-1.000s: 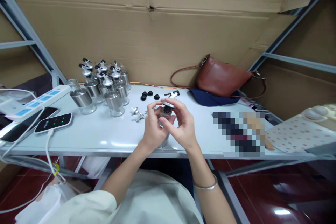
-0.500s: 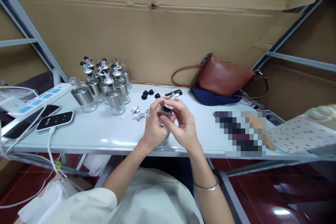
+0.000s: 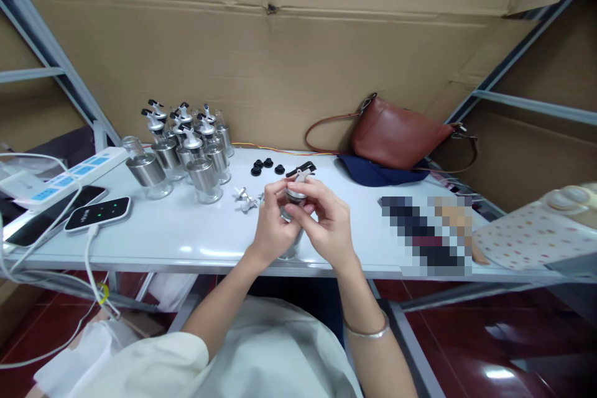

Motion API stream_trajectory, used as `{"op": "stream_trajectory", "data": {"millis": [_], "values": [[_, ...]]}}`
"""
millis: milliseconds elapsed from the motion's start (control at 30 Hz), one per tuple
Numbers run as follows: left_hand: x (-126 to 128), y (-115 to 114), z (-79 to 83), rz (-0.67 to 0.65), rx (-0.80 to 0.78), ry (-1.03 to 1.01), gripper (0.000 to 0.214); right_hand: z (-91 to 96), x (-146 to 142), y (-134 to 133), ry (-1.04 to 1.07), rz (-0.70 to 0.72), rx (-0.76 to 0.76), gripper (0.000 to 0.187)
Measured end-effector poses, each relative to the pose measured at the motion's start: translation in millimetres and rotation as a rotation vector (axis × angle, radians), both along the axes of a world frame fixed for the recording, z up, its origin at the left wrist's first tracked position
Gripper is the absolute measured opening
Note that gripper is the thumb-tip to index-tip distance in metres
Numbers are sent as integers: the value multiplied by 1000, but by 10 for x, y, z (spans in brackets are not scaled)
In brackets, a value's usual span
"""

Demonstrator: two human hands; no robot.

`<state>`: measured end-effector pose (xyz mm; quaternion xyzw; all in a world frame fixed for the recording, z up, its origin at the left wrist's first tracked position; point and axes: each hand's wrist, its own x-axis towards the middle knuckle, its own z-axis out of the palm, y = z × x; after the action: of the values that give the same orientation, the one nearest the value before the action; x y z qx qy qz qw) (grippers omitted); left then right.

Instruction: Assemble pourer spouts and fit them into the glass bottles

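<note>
A glass bottle (image 3: 290, 252) stands upright near the table's front edge, mostly hidden behind my hands. On its neck sits a silver pour spout (image 3: 297, 187) with a black flip lever on top. My left hand (image 3: 275, 224) is closed around the bottle's neck and the spout's left side. From the right, my right hand (image 3: 326, 217) grips the spout, thumb below and fingers along its rim. Just beyond lie several loose silver spout parts (image 3: 245, 199) and several black stoppers (image 3: 268, 163).
Several glass bottles with steel sleeves (image 3: 204, 179) stand at the back left, most with spouts on. A power strip (image 3: 77, 175), a phone and a white-cabled device (image 3: 97, 214) lie left. A brown handbag (image 3: 396, 134) rests on a blue cap (image 3: 377, 174) at the back right.
The spout has gone slightly lower onto the bottle's neck, and its lever has turned a little. Both hands keep their grip; everything else stays put.
</note>
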<state>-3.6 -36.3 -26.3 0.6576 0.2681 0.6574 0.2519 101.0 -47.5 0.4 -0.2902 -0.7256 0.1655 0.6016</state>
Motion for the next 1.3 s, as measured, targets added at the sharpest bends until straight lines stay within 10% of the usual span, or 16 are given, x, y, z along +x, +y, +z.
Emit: {"op": "stream_trajectory", "data": {"millis": [767, 967, 1300], "values": [[-31, -29, -23, 123, 89, -3, 29, -152, -21, -86, -89, 22, 34, 32], [-231, -84, -82, 310, -29, -14, 37, -483, -7, -133, 85, 61, -170, 59], [-1301, -90, 232, 935, -180, 293, 45, -672, 43, -94, -5, -123, -435, 38]]}}
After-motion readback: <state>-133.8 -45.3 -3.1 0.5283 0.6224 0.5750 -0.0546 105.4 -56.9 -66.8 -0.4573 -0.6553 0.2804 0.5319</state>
